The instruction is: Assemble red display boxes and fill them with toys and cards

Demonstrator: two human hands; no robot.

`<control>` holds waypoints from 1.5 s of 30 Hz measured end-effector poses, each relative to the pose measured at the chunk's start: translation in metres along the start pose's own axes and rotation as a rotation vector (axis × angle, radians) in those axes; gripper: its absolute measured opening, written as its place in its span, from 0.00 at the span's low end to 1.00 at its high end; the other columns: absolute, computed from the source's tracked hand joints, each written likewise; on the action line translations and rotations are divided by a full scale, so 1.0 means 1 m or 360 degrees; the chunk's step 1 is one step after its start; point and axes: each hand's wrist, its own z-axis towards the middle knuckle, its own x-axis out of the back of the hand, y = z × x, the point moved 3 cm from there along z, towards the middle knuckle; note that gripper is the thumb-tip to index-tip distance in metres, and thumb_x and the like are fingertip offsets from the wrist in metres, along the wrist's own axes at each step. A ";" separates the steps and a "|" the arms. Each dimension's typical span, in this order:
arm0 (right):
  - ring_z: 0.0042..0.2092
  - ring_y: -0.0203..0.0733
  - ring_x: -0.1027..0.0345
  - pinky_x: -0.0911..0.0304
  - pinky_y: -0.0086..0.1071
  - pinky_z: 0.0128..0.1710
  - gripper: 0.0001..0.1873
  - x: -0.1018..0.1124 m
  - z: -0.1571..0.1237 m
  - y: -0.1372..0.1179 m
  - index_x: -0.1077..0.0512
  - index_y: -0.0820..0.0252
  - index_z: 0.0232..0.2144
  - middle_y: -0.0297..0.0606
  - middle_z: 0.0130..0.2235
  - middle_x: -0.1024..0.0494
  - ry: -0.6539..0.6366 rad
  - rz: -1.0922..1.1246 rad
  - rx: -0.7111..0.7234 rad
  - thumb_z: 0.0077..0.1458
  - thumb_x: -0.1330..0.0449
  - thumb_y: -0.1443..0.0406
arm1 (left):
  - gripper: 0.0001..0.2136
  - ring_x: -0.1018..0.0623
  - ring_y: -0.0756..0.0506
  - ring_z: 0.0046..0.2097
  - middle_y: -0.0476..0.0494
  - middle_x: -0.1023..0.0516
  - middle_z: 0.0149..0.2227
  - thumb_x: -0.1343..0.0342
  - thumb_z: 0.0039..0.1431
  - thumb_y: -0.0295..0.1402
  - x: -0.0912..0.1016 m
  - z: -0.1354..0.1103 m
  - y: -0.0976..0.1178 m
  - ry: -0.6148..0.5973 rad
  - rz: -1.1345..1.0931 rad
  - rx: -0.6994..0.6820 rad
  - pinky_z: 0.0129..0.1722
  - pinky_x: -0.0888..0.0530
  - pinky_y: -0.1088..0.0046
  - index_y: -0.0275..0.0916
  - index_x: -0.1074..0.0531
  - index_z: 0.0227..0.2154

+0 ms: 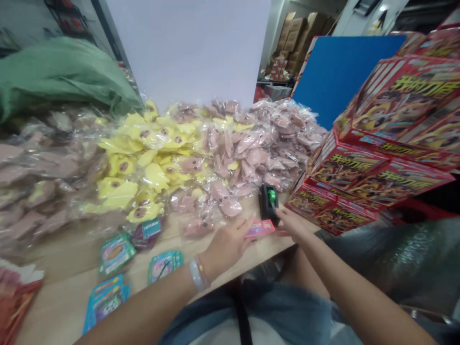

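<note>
Ideally, keep the packet point(262, 228) level near the bench's point(268, 247) front edge; left hand point(230, 241) pinches it; right hand's point(289, 223) grip, I cannot tell.

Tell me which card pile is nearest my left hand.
The card pile showing a dark fork; the purple pile, green pile and blue pile lie farther from it.

Dispenser point(266, 205) blocks ahead; boxes point(359, 167) right; room over cards point(117, 253).

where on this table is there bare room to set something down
Bare pale wooden tabletop shows between the red printed packaging and blue cards; a smaller patch separates the teal fork-picture cards from the left hand. Bagged yellow and pink pieces crowd the back.
</note>
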 end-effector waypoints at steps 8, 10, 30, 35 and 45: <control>0.31 0.35 0.31 0.33 0.34 0.33 0.06 -0.018 -0.004 0.003 0.32 0.63 0.31 0.35 0.31 0.26 -0.0136 0.0337 -0.0049 0.52 0.44 0.65 | 0.18 0.23 0.42 0.32 0.41 0.24 0.35 0.55 0.60 0.32 -0.007 0.015 -0.014 -0.0378 0.0331 0.0257 0.29 0.30 0.69 0.39 0.43 0.53; 0.31 0.34 0.32 0.35 0.31 0.32 0.09 -0.016 -0.019 0.013 0.32 0.63 0.29 0.33 0.30 0.26 -0.0114 0.0365 0.0064 0.52 0.44 0.62 | 0.15 0.23 0.42 0.32 0.41 0.24 0.34 0.57 0.61 0.32 -0.008 0.016 -0.014 -0.0406 0.0377 0.0305 0.27 0.31 0.71 0.39 0.41 0.50; 0.43 0.50 0.35 0.40 0.41 0.42 0.28 -0.004 -0.097 0.006 0.33 0.64 0.45 0.49 0.43 0.28 0.0000 -0.1341 0.1639 0.43 0.39 0.53 | 0.13 0.24 0.39 0.38 0.37 0.25 0.38 0.49 0.55 0.32 -0.035 0.012 0.043 -0.0494 0.0271 0.0104 0.37 0.27 0.65 0.32 0.35 0.42; 0.35 0.44 0.32 0.39 0.33 0.32 0.16 -0.025 -0.099 -0.053 0.29 0.62 0.33 0.42 0.33 0.24 -0.0313 -0.2047 0.1721 0.47 0.40 0.56 | 0.19 0.25 0.43 0.41 0.44 0.25 0.42 0.44 0.50 0.32 0.018 0.031 0.015 -0.0832 -0.0273 -0.0057 0.39 0.28 0.70 0.39 0.35 0.46; 0.25 0.50 0.32 0.47 0.32 0.20 0.25 0.179 -0.159 -0.315 0.33 0.58 0.28 0.43 0.22 0.28 0.1538 -0.3021 0.1444 0.43 0.44 0.43 | 0.24 0.40 0.40 0.58 0.36 0.43 0.58 0.46 0.51 0.31 -0.001 0.260 0.133 0.0387 -0.0211 -0.0487 0.56 0.38 0.63 0.37 0.40 0.52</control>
